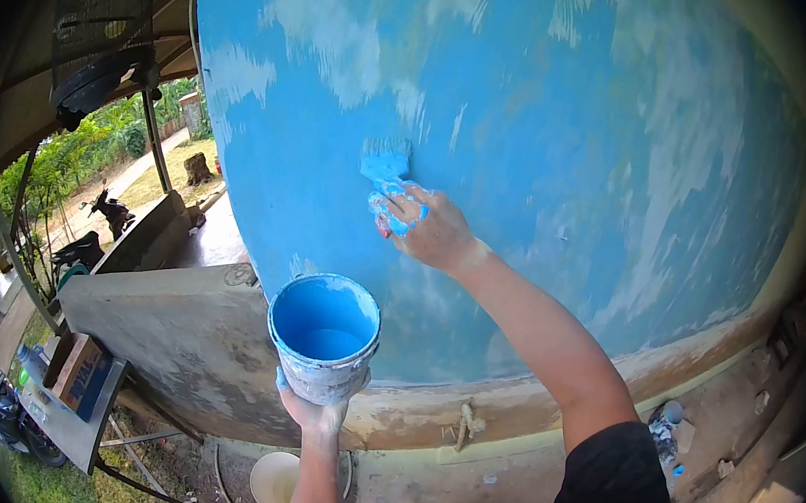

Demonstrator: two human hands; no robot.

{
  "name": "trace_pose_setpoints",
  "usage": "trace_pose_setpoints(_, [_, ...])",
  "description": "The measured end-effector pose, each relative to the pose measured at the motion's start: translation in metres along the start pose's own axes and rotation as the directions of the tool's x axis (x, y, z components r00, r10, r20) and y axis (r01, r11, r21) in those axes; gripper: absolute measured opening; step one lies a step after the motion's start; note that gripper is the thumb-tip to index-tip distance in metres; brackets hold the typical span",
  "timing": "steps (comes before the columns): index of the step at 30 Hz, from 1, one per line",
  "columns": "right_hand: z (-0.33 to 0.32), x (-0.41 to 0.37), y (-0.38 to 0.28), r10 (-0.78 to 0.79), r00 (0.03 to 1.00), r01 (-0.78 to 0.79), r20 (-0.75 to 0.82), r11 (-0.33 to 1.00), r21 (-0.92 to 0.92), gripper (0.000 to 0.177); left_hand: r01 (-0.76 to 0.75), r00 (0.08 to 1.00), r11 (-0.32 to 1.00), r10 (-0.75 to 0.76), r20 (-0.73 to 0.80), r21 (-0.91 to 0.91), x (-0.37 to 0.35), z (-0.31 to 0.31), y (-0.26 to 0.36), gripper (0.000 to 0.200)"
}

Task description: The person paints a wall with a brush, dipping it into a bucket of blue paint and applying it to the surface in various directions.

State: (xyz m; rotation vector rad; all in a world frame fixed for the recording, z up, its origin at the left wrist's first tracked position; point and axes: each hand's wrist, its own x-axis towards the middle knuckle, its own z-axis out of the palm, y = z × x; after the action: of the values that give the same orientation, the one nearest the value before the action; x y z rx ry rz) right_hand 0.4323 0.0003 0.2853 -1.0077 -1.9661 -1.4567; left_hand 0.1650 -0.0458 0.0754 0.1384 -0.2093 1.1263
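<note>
My right hand, smeared with blue paint, is closed around the handle of a paintbrush. The bristles point upward and lie against the wall, which carries patchy blue paint with paler streaks showing through. Below and to the left, my left hand holds up a paint bucket from underneath. Its outside is pale and paint-stained, and blue paint sits inside. Blue paint marks the left fingers too; most of them are hidden behind the bucket.
A low concrete wall runs off to the left. Beside it stands a table with a cardboard box on it. On the ground below is a pale bucket. A pipe fitting sticks out at the wall's base.
</note>
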Motion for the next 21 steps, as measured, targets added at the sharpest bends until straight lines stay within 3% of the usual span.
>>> trace_pose_setpoints(2, [0.006, -0.013, -0.02, -0.064, 0.997, 0.062, 0.041, 0.997, 0.05, 0.033, 0.004, 1.0, 0.999, -0.004, -0.001, -0.046, -0.003, 0.001, 0.002, 0.081])
trace_pose_setpoints(4, [0.003, -0.01, -0.033, -0.134, 0.988, 0.125, 0.078, 0.986, 0.106, 0.033, -0.006, 0.999, 0.998, 0.008, -0.044, 0.055, -0.004, 0.0, 0.006, 0.082])
trace_pose_setpoints(6, [-0.005, -0.001, -0.038, -0.028, 0.993, -0.015, 0.118, 0.937, 0.348, 0.039, -0.014, 0.998, 0.998, 0.018, -0.053, 0.06, -0.01, 0.005, 0.006, 0.076])
trace_pose_setpoints(8, [-0.014, 0.018, -0.026, -0.007, 0.999, -0.005, 0.041, 0.955, 0.296, 0.037, -0.025, 0.998, 0.998, 0.028, -0.056, 0.059, -0.007, 0.007, 0.007, 0.071])
trace_pose_setpoints(9, [-0.016, 0.025, -0.021, 0.011, 0.999, -0.003, -0.032, 0.969, 0.247, 0.036, 0.004, 0.999, 1.0, -0.004, -0.034, -0.015, -0.006, 0.004, 0.009, 0.077])
trace_pose_setpoints(13, [-0.008, 0.024, -0.015, 0.049, 0.997, -0.04, -0.059, 0.988, 0.149, 0.034, 0.041, 0.999, 0.994, -0.041, 0.005, -0.106, -0.006, -0.001, 0.011, 0.085])
trace_pose_setpoints(15, [0.011, 0.005, -0.029, -0.151, 0.988, 0.152, 0.017, 0.988, -0.037, 0.03, 0.036, 0.999, 0.995, -0.038, -0.015, -0.096, -0.006, -0.003, 0.012, 0.085])
trace_pose_setpoints(16, [0.011, 0.0, -0.037, -0.152, 0.988, 0.152, 0.018, 0.988, -0.037, 0.03, 0.028, 0.999, 0.996, -0.03, -0.031, -0.085, -0.006, -0.003, 0.012, 0.085])
trace_pose_setpoints(18, [0.007, -0.004, -0.049, -0.027, 0.98, -0.043, 0.195, 0.938, 0.343, 0.036, 0.014, 0.999, 1.0, -0.014, -0.033, -0.003, -0.011, 0.002, 0.011, 0.078])
trace_pose_setpoints(21, [-0.009, 0.005, -0.028, 0.056, 0.996, -0.075, 0.07, 0.947, 0.311, 0.034, 0.002, 1.0, 0.996, 0.0, -0.028, 0.092, -0.011, 0.002, 0.011, 0.072])
